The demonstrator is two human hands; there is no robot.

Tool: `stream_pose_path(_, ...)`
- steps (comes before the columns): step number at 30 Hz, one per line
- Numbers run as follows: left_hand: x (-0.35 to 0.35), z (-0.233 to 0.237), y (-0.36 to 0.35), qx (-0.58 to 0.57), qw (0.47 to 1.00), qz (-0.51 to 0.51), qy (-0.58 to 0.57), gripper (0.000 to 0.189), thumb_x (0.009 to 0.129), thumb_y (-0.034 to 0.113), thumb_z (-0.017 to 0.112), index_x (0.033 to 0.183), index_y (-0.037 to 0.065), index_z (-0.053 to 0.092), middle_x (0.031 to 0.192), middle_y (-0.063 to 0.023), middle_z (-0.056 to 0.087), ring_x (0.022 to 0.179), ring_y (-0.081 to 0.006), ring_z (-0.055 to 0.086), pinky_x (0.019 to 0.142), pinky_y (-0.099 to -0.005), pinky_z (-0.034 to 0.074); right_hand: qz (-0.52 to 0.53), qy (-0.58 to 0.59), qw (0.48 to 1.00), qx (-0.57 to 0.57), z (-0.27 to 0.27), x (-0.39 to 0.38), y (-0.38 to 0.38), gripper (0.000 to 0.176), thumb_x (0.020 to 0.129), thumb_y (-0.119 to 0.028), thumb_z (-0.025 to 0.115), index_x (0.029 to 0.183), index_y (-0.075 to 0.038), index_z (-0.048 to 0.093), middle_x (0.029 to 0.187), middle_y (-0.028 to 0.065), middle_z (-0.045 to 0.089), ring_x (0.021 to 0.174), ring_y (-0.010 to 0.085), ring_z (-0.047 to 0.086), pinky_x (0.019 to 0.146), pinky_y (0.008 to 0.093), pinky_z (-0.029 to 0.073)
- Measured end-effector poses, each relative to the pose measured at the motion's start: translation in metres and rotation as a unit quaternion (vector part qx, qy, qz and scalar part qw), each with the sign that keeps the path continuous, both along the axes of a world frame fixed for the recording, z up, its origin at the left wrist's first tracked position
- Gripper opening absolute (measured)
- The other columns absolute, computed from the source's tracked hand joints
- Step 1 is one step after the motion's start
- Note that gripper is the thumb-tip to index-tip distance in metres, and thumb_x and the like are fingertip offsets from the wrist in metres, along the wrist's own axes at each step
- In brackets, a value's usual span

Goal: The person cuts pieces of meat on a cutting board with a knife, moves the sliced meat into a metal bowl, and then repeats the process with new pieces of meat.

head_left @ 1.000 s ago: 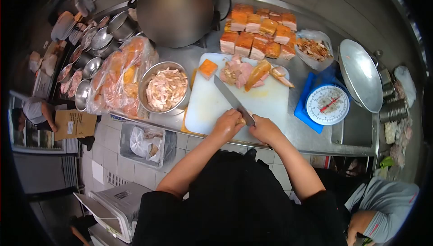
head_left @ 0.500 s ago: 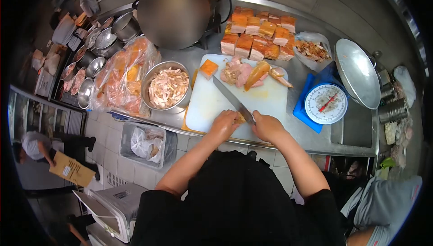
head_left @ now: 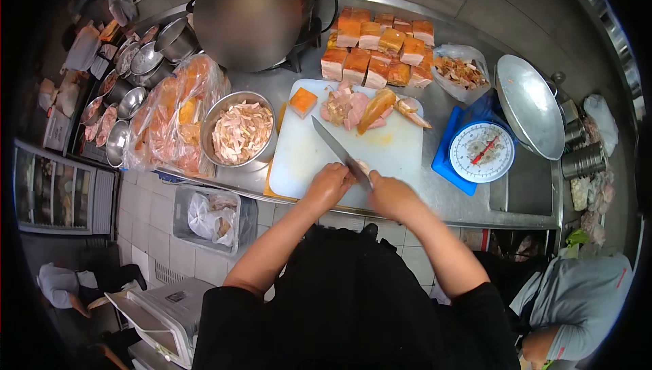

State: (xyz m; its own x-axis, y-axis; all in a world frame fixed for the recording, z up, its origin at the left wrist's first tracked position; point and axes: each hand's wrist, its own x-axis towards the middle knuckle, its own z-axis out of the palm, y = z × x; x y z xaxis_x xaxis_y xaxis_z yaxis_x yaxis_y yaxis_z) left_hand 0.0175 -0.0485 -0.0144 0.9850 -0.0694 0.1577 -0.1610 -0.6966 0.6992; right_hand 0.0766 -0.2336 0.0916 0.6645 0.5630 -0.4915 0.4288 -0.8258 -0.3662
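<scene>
My right hand (head_left: 392,197) is wrapped round the handle of a large kitchen knife (head_left: 333,143), near the front edge of a white cutting board (head_left: 299,159). The blade points up and to the left over the board. My left hand (head_left: 330,185) has its fingers bent on a small piece of meat (head_left: 363,165), mostly hidden by the fingers and blade. Farther up the board lie a block of roast pork (head_left: 303,101), pale pink meat slices (head_left: 345,105), a browned chicken piece (head_left: 377,110) and a smaller cut piece (head_left: 412,112).
Left of the board stands a steel pot of sliced meat (head_left: 239,134), beside a plastic bag of meat (head_left: 170,119). Stacked pork blocks (head_left: 380,41) lie behind. A blue scale (head_left: 481,152) stands right. Below left is a grey bin (head_left: 180,210). A person in grey (head_left: 577,302) is lower right.
My view has shifted slightly, so the counter sits farther left. Both hands stay at the board's front edge, the knife at a similar slant. The person with the cardboard has moved lower at left.
</scene>
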Motion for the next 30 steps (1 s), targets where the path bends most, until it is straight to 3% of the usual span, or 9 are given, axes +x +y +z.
stream_pose_path(5,0.000,0.001,0.000,0.001,1.000,-0.007,0.005,0.023,0.080,0.004,0.077,0.099,0.003,0.064,0.102,-0.0155,0.065,0.101,-0.0384,0.062,0.088,-0.0473,0.052,0.008,-0.007,0.999,0.033,-0.013,0.013,0.007,0.045,0.093,-0.014,0.057,0.134,0.002,0.052,0.105,0.0307,0.072,0.099,0.0458,0.071,0.090,0.0534,0.055)
stream_pose_path(8,-0.001,-0.001,0.001,-0.020,1.000,0.009,0.014,0.024,0.081,0.006,0.079,0.100,0.003,0.066,0.103,-0.0151,0.066,0.103,-0.0381,0.063,0.089,-0.0464,0.052,0.008,0.028,1.000,-0.011,0.029,0.006,0.002,0.041,0.092,-0.015,0.058,0.130,0.002,0.053,0.104,0.0311,0.072,0.099,0.0462,0.071,0.090,0.0537,0.055)
stream_pose_path(11,0.000,-0.002,0.000,-0.015,1.000,0.004,-0.027,0.024,0.080,0.005,0.080,0.100,0.003,0.066,0.102,-0.0145,0.066,0.102,-0.0383,0.063,0.087,-0.0462,0.052,-0.059,0.001,0.998,0.030,-0.031,-0.009,0.006,0.041,0.092,-0.016,0.060,0.129,0.001,0.054,0.104,0.0308,0.072,0.099,0.0464,0.071,0.090,0.0536,0.055)
stream_pose_path(18,-0.008,-0.005,0.003,-0.024,0.997,0.017,-0.066,0.022,0.079,0.005,0.079,0.096,0.003,0.067,0.099,-0.0140,0.065,0.097,-0.0377,0.062,0.084,-0.0460,0.052,-0.014,-0.016,0.999,0.038,-0.024,-0.001,0.005,0.045,0.091,-0.015,0.060,0.131,0.003,0.054,0.106,0.0297,0.073,0.102,0.0449,0.071,0.092,0.0524,0.055)
stream_pose_path(22,-0.005,-0.006,0.003,0.001,0.998,0.013,-0.061,0.020,0.079,0.004,0.079,0.095,0.004,0.068,0.099,-0.0135,0.066,0.097,-0.0373,0.062,0.084,-0.0455,0.052,0.015,0.008,1.000,0.008,0.036,-0.005,0.010,0.048,0.091,-0.015,0.059,0.135,0.004,0.053,0.106,0.0301,0.073,0.102,0.0448,0.071,0.092,0.0527,0.055)
stream_pose_path(24,-0.003,-0.007,0.002,0.007,0.998,0.009,-0.061,0.019,0.079,0.004,0.079,0.095,0.004,0.068,0.098,-0.0137,0.065,0.097,-0.0370,0.062,0.085,-0.0456,0.052,-0.023,0.070,0.996,-0.045,0.049,-0.010,0.014,0.050,0.091,-0.015,0.059,0.136,0.004,0.052,0.105,0.0302,0.073,0.101,0.0451,0.071,0.092,0.0532,0.055)
stream_pose_path(26,-0.001,-0.006,0.002,0.012,0.998,0.006,-0.064,0.018,0.079,0.004,0.078,0.095,0.004,0.068,0.098,-0.0139,0.065,0.097,-0.0367,0.062,0.085,-0.0458,0.052,-0.030,0.029,0.999,-0.009,0.004,-0.014,0.015,0.049,0.091,-0.015,0.059,0.136,0.004,0.053,0.105,0.0302,0.073,0.101,0.0454,0.071,0.092,0.0534,0.055)
stream_pose_path(27,-0.002,-0.007,0.002,0.019,0.998,0.007,-0.052,0.018,0.080,0.004,0.078,0.095,0.004,0.069,0.097,-0.0139,0.065,0.098,-0.0367,0.062,0.085,-0.0459,0.052,-0.039,-0.010,0.999,0.029,-0.005,-0.017,0.017,0.048,0.091,-0.015,0.058,0.135,0.004,0.053,0.104,0.0303,0.073,0.100,0.0456,0.071,0.092,0.0536,0.054)
stream_pose_path(30,-0.002,-0.006,0.006,0.039,0.998,-0.010,-0.041,0.017,0.081,0.003,0.076,0.095,0.004,0.069,0.097,-0.0143,0.065,0.098,-0.0370,0.062,0.086,-0.0464,0.052,-0.030,0.013,0.999,0.023,-0.006,-0.001,0.013,0.045,0.091,-0.015,0.058,0.133,0.002,0.054,0.105,0.0301,0.073,0.101,0.0461,0.071,0.092,0.0536,0.055)
